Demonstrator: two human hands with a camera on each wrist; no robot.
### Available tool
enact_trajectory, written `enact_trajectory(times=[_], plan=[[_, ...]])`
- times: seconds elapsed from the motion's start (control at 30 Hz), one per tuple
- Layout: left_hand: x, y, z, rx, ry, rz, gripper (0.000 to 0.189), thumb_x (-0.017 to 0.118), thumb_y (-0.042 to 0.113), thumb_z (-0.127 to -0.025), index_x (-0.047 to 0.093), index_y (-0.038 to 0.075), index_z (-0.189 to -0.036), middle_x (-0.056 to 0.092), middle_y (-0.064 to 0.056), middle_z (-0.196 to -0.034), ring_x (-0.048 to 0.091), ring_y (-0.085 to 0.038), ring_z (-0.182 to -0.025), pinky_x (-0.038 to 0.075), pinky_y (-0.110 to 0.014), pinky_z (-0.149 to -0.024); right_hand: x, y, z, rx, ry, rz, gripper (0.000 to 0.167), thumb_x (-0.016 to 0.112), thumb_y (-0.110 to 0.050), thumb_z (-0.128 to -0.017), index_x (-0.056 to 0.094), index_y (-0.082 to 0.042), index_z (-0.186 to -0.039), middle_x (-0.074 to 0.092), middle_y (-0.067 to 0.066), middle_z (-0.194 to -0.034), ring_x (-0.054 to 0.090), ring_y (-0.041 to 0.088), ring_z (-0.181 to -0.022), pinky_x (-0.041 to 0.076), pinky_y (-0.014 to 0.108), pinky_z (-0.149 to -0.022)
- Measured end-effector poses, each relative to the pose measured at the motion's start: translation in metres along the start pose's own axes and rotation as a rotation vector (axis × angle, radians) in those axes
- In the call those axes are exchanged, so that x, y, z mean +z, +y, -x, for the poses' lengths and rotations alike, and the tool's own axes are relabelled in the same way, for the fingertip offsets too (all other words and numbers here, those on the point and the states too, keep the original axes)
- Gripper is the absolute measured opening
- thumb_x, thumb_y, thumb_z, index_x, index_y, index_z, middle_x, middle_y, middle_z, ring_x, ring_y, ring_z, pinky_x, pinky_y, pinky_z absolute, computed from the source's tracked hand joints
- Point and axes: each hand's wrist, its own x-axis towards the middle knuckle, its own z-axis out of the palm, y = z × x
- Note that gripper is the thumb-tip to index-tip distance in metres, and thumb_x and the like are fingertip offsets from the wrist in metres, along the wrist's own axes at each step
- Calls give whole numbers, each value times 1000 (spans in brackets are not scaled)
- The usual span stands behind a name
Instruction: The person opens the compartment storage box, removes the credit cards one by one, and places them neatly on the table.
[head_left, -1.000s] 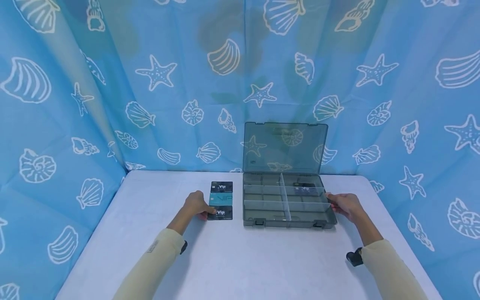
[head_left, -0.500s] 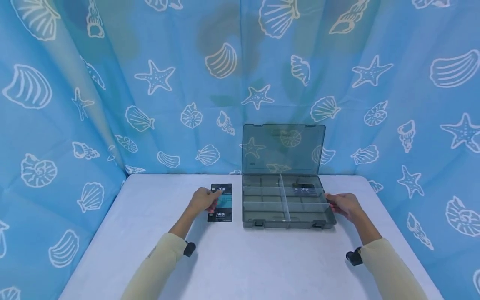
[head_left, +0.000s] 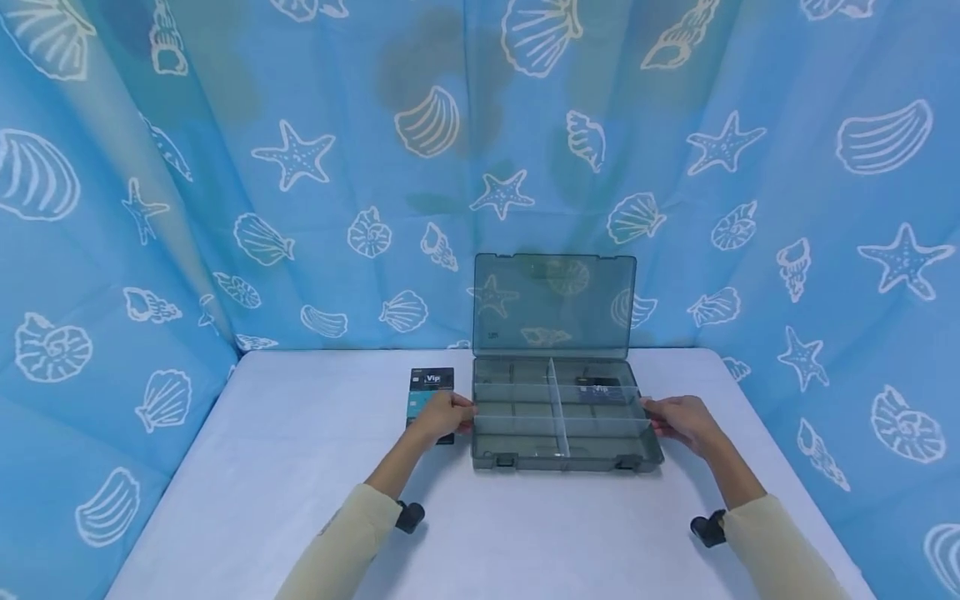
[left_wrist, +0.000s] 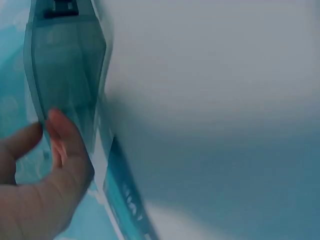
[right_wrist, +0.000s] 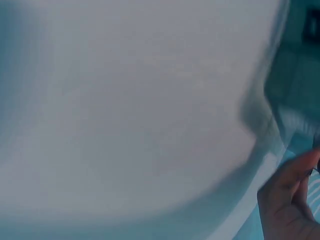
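Observation:
A translucent grey compartment box (head_left: 525, 463) stands on the table with its lid (head_left: 555, 307) raised at the back. My left hand (head_left: 442, 414) pinches the box's left wall between thumb and fingers; the left wrist view shows this hand (left_wrist: 55, 185) at the rim. On the opposite side, my right hand (head_left: 681, 421) grips the right wall, and in the right wrist view the hand (right_wrist: 290, 195) is partly cut off by the frame edge. A dark card (head_left: 597, 387) lies in the back right part of the box.
Left of the box lie a black "Vip" card (head_left: 431, 379) and a teal card (head_left: 417, 403). Another black card (head_left: 445, 439) is mostly behind my left hand. A blue shell-patterned curtain (head_left: 337, 208) surrounds the white table (head_left: 315, 400).
My left hand has left the cards, moved right and taken hold of the box's left wall. The box has come slightly towards me. My right hand keeps its grip.

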Motion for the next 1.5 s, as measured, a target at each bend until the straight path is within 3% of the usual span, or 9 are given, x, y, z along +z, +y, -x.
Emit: enact_trajectory(times=[0.27, 0.43, 0.5, 0.57, 0.73, 0.87, 1.03, 1.17, 1.5], plan=[[-4, -4, 32, 7, -100, 21, 24, 63, 13, -95, 58, -5, -110, 62, -12, -93, 64, -21, -79, 57, -35, -74, -9, 12, 32, -54, -95, 57, 49, 63, -38, -95, 62, 9, -108, 62, 8, -81, 63, 18, -72, 58, 27, -67], [2, 29, 27, 172, 8, -177, 37, 63, 17, -94, 52, -5, -122, 57, -13, -104, 58, -24, -90, 53, -38, -78, -13, 7, 34, -50, -91, 60, 49, 62, -38, -96, 62, 9, -109, 62, 8, -82, 63, 18, -72, 58, 26, -66], [12, 47, 21, 223, 38, -137, 42, 61, 19, -95, 49, -4, -128, 55, -15, -113, 57, -27, -99, 53, -40, -83, -12, 7, 34, -38, -94, 53, 49, 63, -37, -96, 61, 10, -111, 62, 8, -82, 64, 18, -73, 58, 26, -67], [27, 66, 14, 232, -15, 9, 43, 58, 20, -98, 47, -4, -132, 55, -16, -121, 57, -32, -109, 51, -43, -92, -13, 6, 34, -30, -94, 45, 50, 63, -37, -95, 61, 10, -113, 62, 8, -83, 64, 18, -73, 58, 26, -67], [76, 109, -17, 20, -308, 623, 51, 49, 26, -103, 41, -11, -138, 53, -25, -132, 49, -38, -128, 39, -43, -109, -16, 6, 35, -23, -82, 36, 52, 65, -38, -94, 61, 10, -113, 62, 9, -84, 63, 18, -73, 58, 27, -67], [109, 129, -40, -167, -385, 901, 67, 44, 37, -103, 32, -17, -141, 37, -33, -144, 35, -41, -137, 28, -44, -115, -17, 7, 34, -19, -77, 31, 52, 65, -38, -94, 60, 10, -114, 63, 8, -83, 63, 18, -73, 58, 27, -67], [134, 132, -55, -331, -353, 916, 83, 41, 46, -101, 14, -18, -146, 10, -34, -155, 11, -45, -144, 18, -52, -117, -15, 10, 34, -18, -73, 24, 49, 64, -37, -94, 61, 9, -112, 63, 7, -82, 64, 17, -72, 58, 27, -67], [145, 125, -63, -386, -289, 917, 86, 43, 45, -100, 1, -13, -149, -3, -30, -157, -1, -45, -144, 19, -61, -113, -12, 12, 33, -12, -63, 17, 46, 64, -35, -95, 62, 8, -110, 63, 7, -81, 63, 17, -70, 58, 26, -66], [154, 111, -69, -393, -295, 814, 83, 39, 47, -101, 20, -22, -142, 16, -39, -151, 20, -48, -141, 23, -47, -117, -7, 17, 28, 17, -77, -15, 49, 67, -37, -93, 62, 8, -112, 62, 8, -81, 63, 17, -70, 58, 26, -67]])
